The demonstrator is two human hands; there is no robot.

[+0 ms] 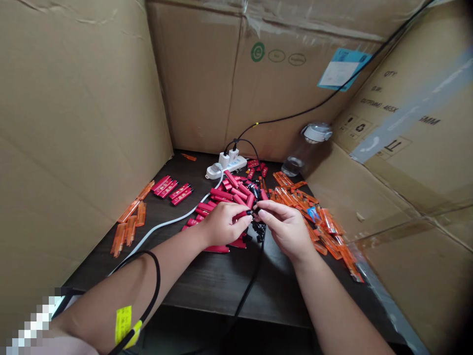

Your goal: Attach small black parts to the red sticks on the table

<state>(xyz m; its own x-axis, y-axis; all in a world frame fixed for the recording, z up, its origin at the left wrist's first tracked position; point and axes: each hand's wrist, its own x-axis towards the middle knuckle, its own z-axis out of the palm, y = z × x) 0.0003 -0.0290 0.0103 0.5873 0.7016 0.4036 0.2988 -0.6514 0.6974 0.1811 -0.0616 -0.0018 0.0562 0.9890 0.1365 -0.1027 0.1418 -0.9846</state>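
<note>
My left hand (226,224) is closed on a slim red lighter (241,215), whose black end points right. My right hand (284,227) meets that black end with thumb and forefinger pinched together; any small part between those fingertips is too small to name. Under and behind both hands lies a heap of red lighter bodies (221,195). Small black parts (259,230) lie in a pile just below the fingertips. To the right of my right hand spreads a heap of translucent orange lighter bodies (328,236).
Several red lighters with black tops (181,194) lie at the left, near more orange pieces (129,229). A white power strip (212,172) with plugs and a clear bottle (295,160) stand at the back. Cardboard walls (199,74) enclose the dark table (207,286); cables cross it.
</note>
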